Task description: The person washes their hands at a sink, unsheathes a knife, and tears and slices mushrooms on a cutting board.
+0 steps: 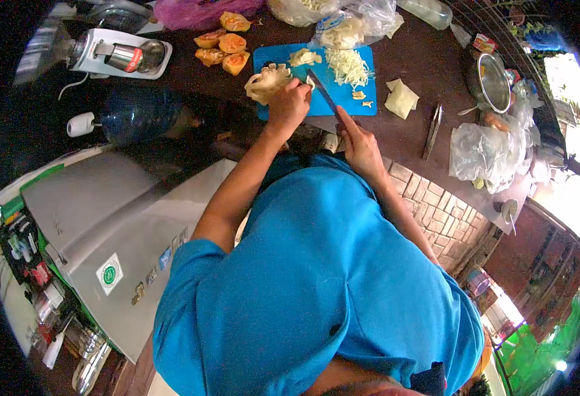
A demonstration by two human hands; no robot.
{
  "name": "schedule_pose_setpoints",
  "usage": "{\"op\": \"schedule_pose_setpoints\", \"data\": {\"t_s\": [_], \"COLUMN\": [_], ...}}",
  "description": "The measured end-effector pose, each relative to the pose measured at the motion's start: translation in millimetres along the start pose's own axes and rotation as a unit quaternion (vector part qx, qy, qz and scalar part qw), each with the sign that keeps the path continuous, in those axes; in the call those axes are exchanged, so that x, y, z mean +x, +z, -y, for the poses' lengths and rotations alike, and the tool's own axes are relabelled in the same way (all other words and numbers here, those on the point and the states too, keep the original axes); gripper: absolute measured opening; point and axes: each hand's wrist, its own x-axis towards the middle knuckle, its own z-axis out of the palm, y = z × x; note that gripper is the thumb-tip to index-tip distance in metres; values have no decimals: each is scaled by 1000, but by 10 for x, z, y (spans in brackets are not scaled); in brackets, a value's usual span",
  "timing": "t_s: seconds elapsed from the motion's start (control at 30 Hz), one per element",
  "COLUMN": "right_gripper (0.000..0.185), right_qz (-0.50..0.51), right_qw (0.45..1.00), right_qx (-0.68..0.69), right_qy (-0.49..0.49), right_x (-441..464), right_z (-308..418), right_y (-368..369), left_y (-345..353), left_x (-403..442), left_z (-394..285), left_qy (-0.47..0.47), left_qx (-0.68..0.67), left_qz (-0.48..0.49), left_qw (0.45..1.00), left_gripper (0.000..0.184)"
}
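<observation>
On the dark table lies a blue cutting board (pixel 329 84). My right hand (pixel 362 146) is wrapped round the handle of a knife (pixel 323 92), whose blade points up and left over the board. Fingers bent, my left hand (pixel 290 105) presses at the board beside a pale, ruffled piece of food (pixel 265 84); a small pale piece (pixel 310 82) shows between its fingertips and the blade. Thin pale shreds (pixel 349 68) are heaped at the board's right, with a few flat pale slices (pixel 304 57) near its top edge.
Orange cut pieces (pixel 232 43) lie left of the board, near a white appliance (pixel 121 55). Plastic bags (pixel 356 26) sit behind it. To the right are a folded yellowish piece (pixel 401 98), metal tongs (pixel 433 131), a metal bowl (pixel 494 83) and a clear bag (pixel 484 152).
</observation>
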Motion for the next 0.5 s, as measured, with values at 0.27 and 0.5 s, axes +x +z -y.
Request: {"op": "schedule_pose_setpoints", "data": {"t_s": [0.27,0.5], "right_gripper": [55,55], "right_qz": [3,-12], "right_qw": [1000,999], "right_qx": [-12,31], "right_qy": [-4,2], "right_x": [-17,2], "right_z": [-22,-7], "right_y": [34,24], "left_y": [23,-60], "left_x": [-16,-35], "left_z": [24,37], "left_qy": [-20,-35], "left_qx": [-32,-157], "left_qz": [-15,-39], "left_qw": [999,986], "left_gripper": [10,10]}}
